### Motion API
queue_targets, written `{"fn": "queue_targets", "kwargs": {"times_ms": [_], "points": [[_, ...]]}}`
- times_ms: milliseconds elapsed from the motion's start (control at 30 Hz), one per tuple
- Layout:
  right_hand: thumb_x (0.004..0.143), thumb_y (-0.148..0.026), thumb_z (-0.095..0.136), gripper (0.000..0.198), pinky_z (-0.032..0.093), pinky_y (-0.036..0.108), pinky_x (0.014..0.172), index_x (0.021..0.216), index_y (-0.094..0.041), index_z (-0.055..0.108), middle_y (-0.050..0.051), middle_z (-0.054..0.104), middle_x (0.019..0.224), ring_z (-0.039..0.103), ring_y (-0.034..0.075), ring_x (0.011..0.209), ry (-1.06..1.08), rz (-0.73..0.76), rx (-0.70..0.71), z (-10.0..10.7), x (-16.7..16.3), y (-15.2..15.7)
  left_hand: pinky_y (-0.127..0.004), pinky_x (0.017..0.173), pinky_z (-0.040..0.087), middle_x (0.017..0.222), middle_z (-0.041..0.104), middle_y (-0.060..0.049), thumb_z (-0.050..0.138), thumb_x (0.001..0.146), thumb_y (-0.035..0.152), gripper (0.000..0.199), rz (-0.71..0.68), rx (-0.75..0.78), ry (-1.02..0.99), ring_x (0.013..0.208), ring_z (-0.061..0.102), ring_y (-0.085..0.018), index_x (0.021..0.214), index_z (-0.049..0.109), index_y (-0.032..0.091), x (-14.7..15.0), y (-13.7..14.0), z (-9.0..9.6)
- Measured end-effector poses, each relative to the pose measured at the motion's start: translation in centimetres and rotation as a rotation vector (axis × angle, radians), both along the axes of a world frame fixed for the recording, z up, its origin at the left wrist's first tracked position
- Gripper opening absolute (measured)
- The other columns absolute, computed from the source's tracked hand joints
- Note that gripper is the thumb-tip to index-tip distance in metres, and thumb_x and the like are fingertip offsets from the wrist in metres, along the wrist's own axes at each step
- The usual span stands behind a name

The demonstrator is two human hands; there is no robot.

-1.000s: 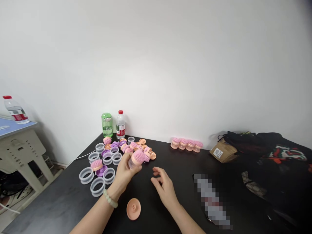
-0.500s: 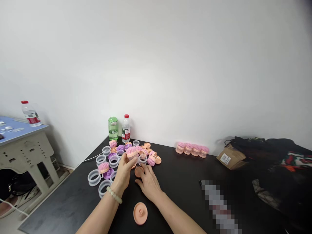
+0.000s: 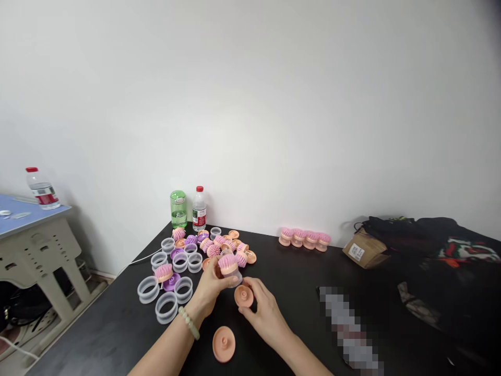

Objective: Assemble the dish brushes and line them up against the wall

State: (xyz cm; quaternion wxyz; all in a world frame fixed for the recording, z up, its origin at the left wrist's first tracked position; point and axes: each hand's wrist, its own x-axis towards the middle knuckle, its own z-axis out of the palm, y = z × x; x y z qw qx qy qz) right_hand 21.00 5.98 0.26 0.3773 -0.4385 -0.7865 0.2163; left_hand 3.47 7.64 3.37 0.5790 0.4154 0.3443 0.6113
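Observation:
My left hand (image 3: 213,284), with a beaded bracelet on its wrist, is closed on a brush head (image 3: 228,263) with pink bristles and a peach base. Translucent plastic shows directly under that base, apparently a ring. Just to the right, my right hand (image 3: 264,305) pinches a round peach cap (image 3: 244,296) by its edge, its hollow side with a small central post facing me. The two held pieces are close together but apart. On the black table below lies another peach cap (image 3: 224,343), hollow side up.
Several clear rings (image 3: 166,307), purple caps (image 3: 171,282) and loose pink brush heads (image 3: 163,271) spread over the left side. A row of assembled brushes (image 3: 304,238) stands by the wall. Two bottles (image 3: 199,210) stand behind; a paper bag (image 3: 364,249) and dark cloth lie right.
My right hand has lifted the peach cap off the table and turned its hollow side toward me. My left hand has brought the brush head right and nearer, with translucent plastic now under it.

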Motion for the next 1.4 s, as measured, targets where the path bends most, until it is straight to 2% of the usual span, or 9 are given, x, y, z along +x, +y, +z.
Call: {"fn": "queue_targets", "kwargs": {"times_ms": [167,233,400,700,867,1000,1400], "points": [[0.068,-0.008,0.064,0.065,0.051,0.044,0.097,0.13,-0.025,0.051,0.006,0.063,0.12,0.063,0.026,0.109,0.131,-0.095,-0.12,0.0,2.2,-2.1,-0.028,0.072,0.047,0.084,0.066,0.0,0.094,0.052,0.025,0.058,-0.182,-0.03,0.019,0.078,0.061,-0.016,0.098,0.059,0.018,1.8,-1.5,-0.3],[0.068,-0.01,0.065,0.068,0.051,0.045,0.096,0.132,-0.025,0.05,0.007,0.063,0.119,0.064,0.026,0.107,0.16,-0.137,-0.117,0.1,2.4,-2.4,-0.027,0.071,0.046,0.083,0.064,0.001,0.095,0.051,0.025,0.06,-0.198,-0.045,0.036,0.077,0.06,-0.016,0.098,0.057,0.019,2.2,-1.8,-0.3],[0.066,-0.007,0.067,0.068,0.053,0.043,0.092,0.13,-0.027,0.052,0.004,0.064,0.112,0.065,0.024,0.1,0.221,-0.173,-0.055,0.8,2.5,-2.4,-0.027,0.073,0.046,0.087,0.061,0.002,0.095,0.05,0.025,0.065,-0.151,-0.096,0.058,0.079,0.058,-0.015,0.102,0.055,0.021,2.2,-1.9,0.2],[0.065,-0.005,0.077,0.062,0.057,0.035,0.082,0.12,-0.025,0.058,0.004,0.066,0.107,0.066,0.022,0.092,0.289,-0.161,0.123,0.6,2.7,-2.4,-0.022,0.064,0.039,0.078,0.058,0.004,0.094,0.053,0.029,0.058,-0.258,-0.079,0.119,0.071,0.051,-0.011,0.096,0.056,0.02,2.5,-2.2,-0.3],[0.076,-0.026,0.082,0.04,0.059,0.033,0.076,0.111,-0.024,0.062,0.005,0.068,0.103,0.067,0.022,0.088,0.295,-0.135,0.276,1.2,2.9,-2.3,-0.022,0.063,0.038,0.077,0.059,0.004,0.094,0.054,0.03,0.056,-0.259,-0.076,0.126,0.069,0.051,-0.011,0.095,0.056,0.02,2.6,-2.4,-0.2],[0.083,-0.045,0.076,0.039,0.059,0.037,0.082,0.113,-0.024,0.063,0.009,0.069,0.105,0.067,0.026,0.097,0.283,-0.114,0.395,1.6,2.9,-2.6,-0.021,0.064,0.039,0.075,0.058,0.004,0.094,0.055,0.031,0.053,-0.227,-0.098,0.104,0.067,0.05,-0.01,0.092,0.057,0.019,2.8,-2.8,0.6],[0.087,-0.045,0.071,0.045,0.059,0.041,0.084,0.125,-0.023,0.065,0.011,0.072,0.107,0.067,0.028,0.098,0.265,-0.107,0.467,1.4,3.0,-2.6,-0.022,0.064,0.038,0.074,0.058,0.003,0.092,0.058,0.033,0.049,-0.254,-0.156,0.077,0.067,0.05,-0.01,0.086,0.055,0.018,3.2,-3.3,0.9]]}}
